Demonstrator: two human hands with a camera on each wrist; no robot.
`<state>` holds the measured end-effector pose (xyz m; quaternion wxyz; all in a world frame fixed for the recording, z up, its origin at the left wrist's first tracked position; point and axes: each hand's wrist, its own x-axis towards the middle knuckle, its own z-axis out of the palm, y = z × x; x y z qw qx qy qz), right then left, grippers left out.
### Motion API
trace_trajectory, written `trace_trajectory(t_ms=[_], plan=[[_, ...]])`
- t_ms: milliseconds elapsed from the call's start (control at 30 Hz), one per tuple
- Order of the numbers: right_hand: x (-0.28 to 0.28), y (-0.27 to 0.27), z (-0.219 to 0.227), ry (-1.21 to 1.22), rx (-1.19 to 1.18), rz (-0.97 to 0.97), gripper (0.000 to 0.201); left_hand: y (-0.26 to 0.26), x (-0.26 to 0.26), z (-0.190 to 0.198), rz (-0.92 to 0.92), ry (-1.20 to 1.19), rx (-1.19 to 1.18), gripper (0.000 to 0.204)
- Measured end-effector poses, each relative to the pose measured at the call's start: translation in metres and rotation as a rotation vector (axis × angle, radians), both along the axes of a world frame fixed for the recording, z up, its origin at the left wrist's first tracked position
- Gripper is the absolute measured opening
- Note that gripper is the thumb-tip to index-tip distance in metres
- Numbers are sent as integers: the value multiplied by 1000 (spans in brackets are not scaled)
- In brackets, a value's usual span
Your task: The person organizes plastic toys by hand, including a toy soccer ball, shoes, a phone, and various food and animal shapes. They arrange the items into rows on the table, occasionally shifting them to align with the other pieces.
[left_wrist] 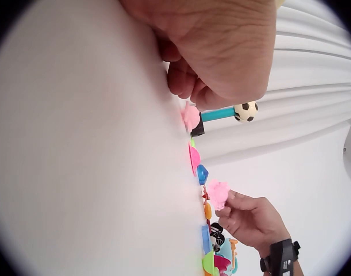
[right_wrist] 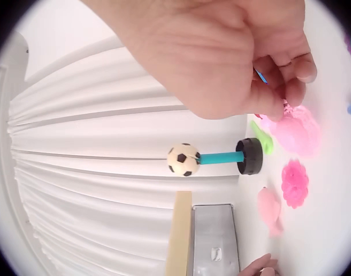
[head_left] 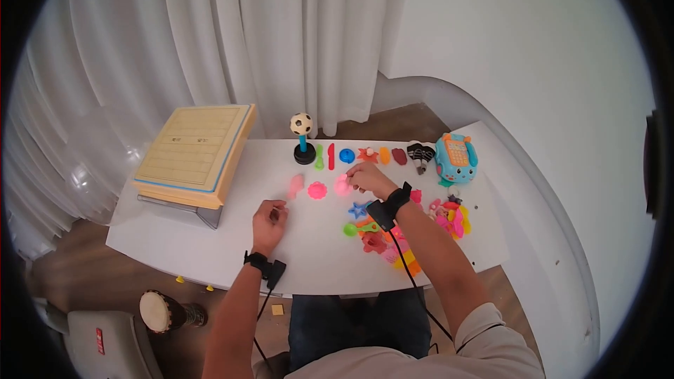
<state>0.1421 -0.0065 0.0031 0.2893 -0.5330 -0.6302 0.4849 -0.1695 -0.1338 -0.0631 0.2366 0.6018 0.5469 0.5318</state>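
My right hand pinches a light pink plastic toy mold at its edge between thumb and fingers, and the mold is raised off the table in the left wrist view. To its left on the table lie a brighter pink flower-shaped mold and a pale pink fish-like piece. My left hand rests near the tabletop just below the pale pink piece, its fingers loosely curled with nothing in them. Behind the pink molds runs a row with a green piece, a red stick and a blue round piece.
A toy football on a stand is at the table's back. A blue toy telephone stands at the right end, with a pile of colorful toy pieces in front of my right forearm. A thick wooden board stands on the left.
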Motion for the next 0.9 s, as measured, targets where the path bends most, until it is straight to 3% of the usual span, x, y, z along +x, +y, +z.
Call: trace_trajectory(t_ms=[200, 267, 333, 400, 500, 733, 900], plan=[[-12, 19, -31, -61, -19, 52, 26, -1, 1, 6, -4, 20, -13, 14], [-11, 20, -44, -338, 544, -78, 23, 0, 0, 6, 0, 6, -11, 15], [-12, 8, -31, -333, 496, -73, 22, 0, 1, 7, 1, -9, -13, 15], [-20, -16, -18, -450, 644, 14, 25, -1, 2, 9, 4, 24, 0, 14], [-30, -37, -13, -538, 678, 140, 29, 1, 2, 7, 3, 15, 12, 15], [-36, -44, -20, -496, 616, 70, 32, -2, 3, 11, -1, 6, -16, 16], [-55, -52, -8, -467, 834, 125, 23, -1, 2, 9, -18, -4, -17, 17]])
